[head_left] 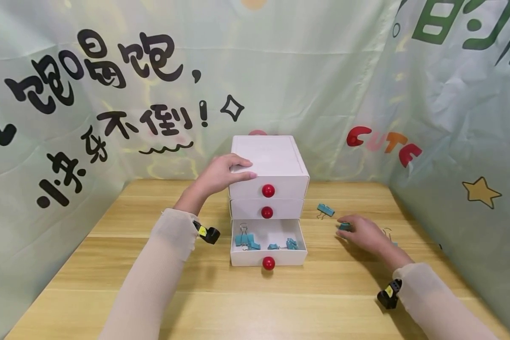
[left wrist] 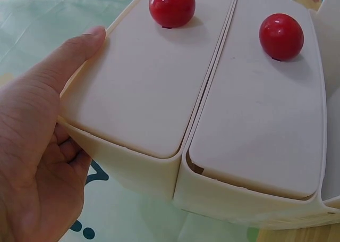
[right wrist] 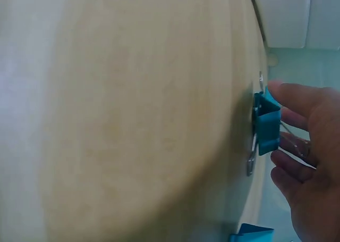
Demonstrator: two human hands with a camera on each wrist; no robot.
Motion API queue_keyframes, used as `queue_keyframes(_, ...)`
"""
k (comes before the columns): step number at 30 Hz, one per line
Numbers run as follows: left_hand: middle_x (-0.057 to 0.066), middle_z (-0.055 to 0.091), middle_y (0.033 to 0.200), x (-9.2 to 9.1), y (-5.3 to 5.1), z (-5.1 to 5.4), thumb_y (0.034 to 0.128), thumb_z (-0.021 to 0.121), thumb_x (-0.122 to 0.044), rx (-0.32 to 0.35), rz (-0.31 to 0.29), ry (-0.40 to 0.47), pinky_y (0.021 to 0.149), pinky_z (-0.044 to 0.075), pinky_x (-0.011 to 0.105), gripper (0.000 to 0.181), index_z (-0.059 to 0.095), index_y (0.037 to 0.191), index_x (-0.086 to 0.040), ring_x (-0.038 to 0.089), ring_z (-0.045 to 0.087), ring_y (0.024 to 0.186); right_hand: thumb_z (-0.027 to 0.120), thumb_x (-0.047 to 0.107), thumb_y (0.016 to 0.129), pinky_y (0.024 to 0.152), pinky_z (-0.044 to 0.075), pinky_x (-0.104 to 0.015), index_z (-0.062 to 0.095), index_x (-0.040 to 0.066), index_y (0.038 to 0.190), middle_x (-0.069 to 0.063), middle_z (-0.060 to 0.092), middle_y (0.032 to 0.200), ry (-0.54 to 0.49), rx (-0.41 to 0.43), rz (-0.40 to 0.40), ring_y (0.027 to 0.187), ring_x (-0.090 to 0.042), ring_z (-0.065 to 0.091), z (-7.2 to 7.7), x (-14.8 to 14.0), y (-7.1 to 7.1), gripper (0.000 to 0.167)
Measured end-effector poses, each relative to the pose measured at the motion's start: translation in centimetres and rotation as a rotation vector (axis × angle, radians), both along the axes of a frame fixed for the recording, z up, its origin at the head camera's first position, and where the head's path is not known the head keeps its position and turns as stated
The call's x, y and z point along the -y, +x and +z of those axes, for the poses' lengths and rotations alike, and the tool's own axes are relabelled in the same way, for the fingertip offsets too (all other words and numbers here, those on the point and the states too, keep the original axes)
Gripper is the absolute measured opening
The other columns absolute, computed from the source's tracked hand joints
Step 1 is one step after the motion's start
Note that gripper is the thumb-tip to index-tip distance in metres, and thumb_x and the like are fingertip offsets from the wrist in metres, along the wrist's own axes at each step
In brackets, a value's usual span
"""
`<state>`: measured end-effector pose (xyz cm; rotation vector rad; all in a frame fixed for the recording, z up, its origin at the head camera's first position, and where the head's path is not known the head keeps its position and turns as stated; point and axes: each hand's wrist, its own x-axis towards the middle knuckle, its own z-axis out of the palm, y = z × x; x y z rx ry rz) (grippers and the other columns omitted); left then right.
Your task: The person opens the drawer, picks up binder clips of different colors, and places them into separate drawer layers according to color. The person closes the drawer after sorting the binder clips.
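My left hand (head_left: 221, 174) rests on the top left corner of a white drawer unit (head_left: 276, 156), thumb along the top front edge in the left wrist view. Its other fingers are partly hidden there. The bottom drawer (head_left: 263, 259) is pulled out and holds several teal binder clips (head_left: 244, 240) with silver wire handles. To the right of the unit, low over the table, my right hand (head_left: 367, 233) pinches a teal binder clip (right wrist: 268, 124) between thumb and fingers.
Another binder clip (head_left: 325, 210) lies on the wooden table (head_left: 255, 302) beside the unit. A further one is partly hidden behind the right wrist. The upper drawers, with red knobs (head_left: 268, 191), are closed. Printed cloth (head_left: 306, 71) hangs behind and along the sides.
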<state>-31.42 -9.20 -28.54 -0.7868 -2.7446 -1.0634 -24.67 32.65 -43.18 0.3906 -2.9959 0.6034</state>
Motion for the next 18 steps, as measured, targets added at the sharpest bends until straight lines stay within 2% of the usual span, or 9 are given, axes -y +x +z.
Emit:
queue_keyframes(10, 0.001, 0.062, 0.128, 0.04, -0.19, -0.06, 0.0824, 0.073, -0.053, -0.003, -0.002, 0.005, 0.105, 0.04, 0.041, 0.055, 0.069, 0.123, -0.017, 0.022, 0.05, 0.122, 0.07, 0.032, 0.091, 0.091, 0.044, -0.062, 0.062, -0.002, 0.126, -0.028, 0.057, 0.127, 0.023, -0.014, -0.049, 0.113, -0.049, 0.054, -0.83, -0.16, 0.34, 0.048)
queue_keyframes(18, 0.001, 0.062, 0.128, 0.0, -0.1, -0.08, 0.0824, 0.073, -0.054, -0.003, -0.002, 0.003, 0.105, 0.04, 0.041, 0.055, 0.069, 0.123, -0.016, 0.022, 0.05, 0.123, 0.07, 0.035, 0.09, 0.085, 0.048, -0.058, 0.062, 0.001, 0.127, -0.025, 0.062, 0.122, 0.001, 0.044, -0.053, 0.105, -0.043, 0.06, -0.38, 0.39, 0.73, 0.051)
